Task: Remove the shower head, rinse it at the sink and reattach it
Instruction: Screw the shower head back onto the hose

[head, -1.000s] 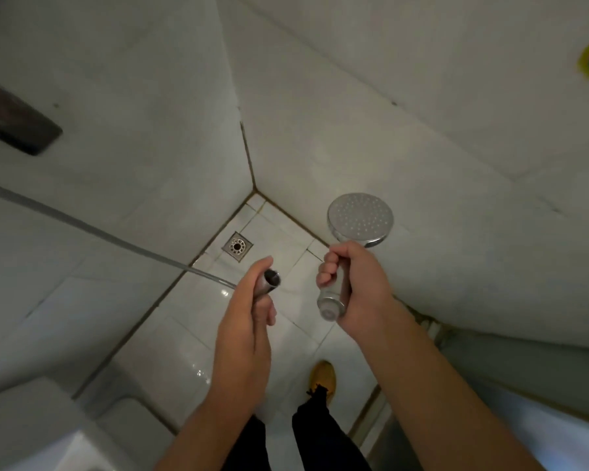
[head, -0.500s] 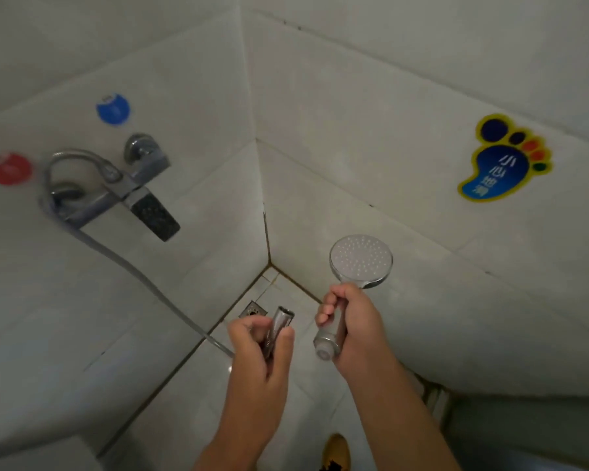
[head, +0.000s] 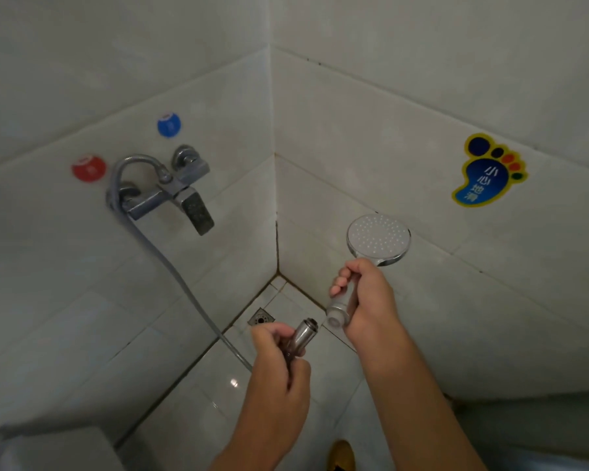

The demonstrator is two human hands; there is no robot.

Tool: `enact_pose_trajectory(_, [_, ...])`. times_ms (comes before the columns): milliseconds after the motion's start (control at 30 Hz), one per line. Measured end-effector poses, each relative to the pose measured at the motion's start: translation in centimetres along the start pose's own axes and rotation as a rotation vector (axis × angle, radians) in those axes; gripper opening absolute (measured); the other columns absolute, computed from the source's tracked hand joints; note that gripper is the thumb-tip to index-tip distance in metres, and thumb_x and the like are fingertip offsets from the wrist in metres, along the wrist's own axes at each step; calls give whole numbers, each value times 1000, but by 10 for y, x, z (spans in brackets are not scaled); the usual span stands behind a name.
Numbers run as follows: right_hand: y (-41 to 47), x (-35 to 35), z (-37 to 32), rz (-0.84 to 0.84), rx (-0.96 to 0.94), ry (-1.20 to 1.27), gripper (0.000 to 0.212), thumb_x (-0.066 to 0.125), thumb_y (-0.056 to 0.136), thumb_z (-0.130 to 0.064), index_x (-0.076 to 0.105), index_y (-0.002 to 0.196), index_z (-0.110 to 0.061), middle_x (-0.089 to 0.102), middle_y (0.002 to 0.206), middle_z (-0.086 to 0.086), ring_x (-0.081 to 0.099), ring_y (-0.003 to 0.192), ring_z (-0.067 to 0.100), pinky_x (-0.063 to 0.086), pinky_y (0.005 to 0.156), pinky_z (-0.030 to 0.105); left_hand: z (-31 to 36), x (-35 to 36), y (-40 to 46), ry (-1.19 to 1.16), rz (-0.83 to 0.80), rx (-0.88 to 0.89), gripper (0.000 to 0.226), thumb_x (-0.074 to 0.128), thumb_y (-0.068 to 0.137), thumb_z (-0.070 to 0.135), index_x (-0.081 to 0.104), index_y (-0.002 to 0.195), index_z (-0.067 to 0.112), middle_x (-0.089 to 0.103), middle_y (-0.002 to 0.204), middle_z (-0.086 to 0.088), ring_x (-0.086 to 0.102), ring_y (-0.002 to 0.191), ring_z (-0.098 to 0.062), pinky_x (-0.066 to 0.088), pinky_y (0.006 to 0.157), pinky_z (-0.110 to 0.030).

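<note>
My right hand grips the handle of the chrome shower head, whose round spray face points towards me. The handle's open threaded end sticks out below my fingers. My left hand holds the metal connector at the end of the shower hose. The connector's tip points up at the handle's end, a small gap apart. The hose runs up the left wall to the chrome mixer tap.
Red and blue round stickers sit above the tap. A foot-shaped sticker is on the right wall. A floor drain lies in the corner. A yellow shoe shows at the bottom edge.
The view has tilted up from the floor to the wall corner, bringing the tap and stickers into sight. My left hand has turned the hose connector up and brought it closer to the handle's end.
</note>
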State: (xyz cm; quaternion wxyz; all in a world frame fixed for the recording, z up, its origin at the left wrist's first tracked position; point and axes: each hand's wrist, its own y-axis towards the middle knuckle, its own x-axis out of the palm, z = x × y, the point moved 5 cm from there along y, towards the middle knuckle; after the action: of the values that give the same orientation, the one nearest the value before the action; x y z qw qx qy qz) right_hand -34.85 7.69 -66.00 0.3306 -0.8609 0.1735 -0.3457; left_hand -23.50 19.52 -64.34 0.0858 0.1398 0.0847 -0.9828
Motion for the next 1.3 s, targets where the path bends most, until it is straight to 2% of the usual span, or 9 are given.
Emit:
enact_pose_trajectory(133, [-7, 5, 0, 9, -65, -6, 21, 48, 91, -2, 47, 73, -12, 46, 56, 0, 43, 35, 10, 39, 36, 19, 8, -3, -7, 7, 2, 25, 34, 41, 94, -5, 38, 104, 28, 56, 88, -3, 49, 58, 0, 44, 55, -19])
enact_pose_trajectory(333, [-22, 7, -9, 58, -283, -32, 15, 46, 89, 2, 47, 81, -11, 43, 58, 2, 41, 39, 12, 38, 38, 23, 21, -6, -13, 9, 18, 51, 35, 43, 93, -5, 38, 100, 29, 56, 85, -4, 48, 57, -1, 42, 53, -20])
enact_pose_trajectory(600, [-45, 3, -19, 117, -589, -66, 6, 47, 94, -5, 46, 92, -11, 45, 61, 3, 43, 42, 15, 43, 42, 27, 26, -4, -17, 59, 25, 53, 26, 45, 95, 2, 38, 99, 26, 53, 79, -5, 44, 52, -1, 40, 49, -19])
enact_pose_trajectory(867, [-58, -1, -23, 84, -661, -25, 6, 48, 96, -6, 48, 95, -12, 45, 59, 1, 41, 44, 17, 42, 44, 28, 28, 1, -23, 77, 24, 50, 25, 46, 95, 0, 39, 97, 24, 52, 74, -4, 43, 49, -1, 37, 45, -17])
enact_pose_trajectory(1300, [-67, -15, -21, 82, -702, -106, 7, 48, 97, -5, 50, 98, -11, 47, 61, 1, 45, 45, 17, 46, 47, 30, 25, 11, -36, 54, -8, 57, 17, 48, 98, 7, 44, 101, 23, 48, 68, 3, 43, 48, 0, 37, 45, -14])
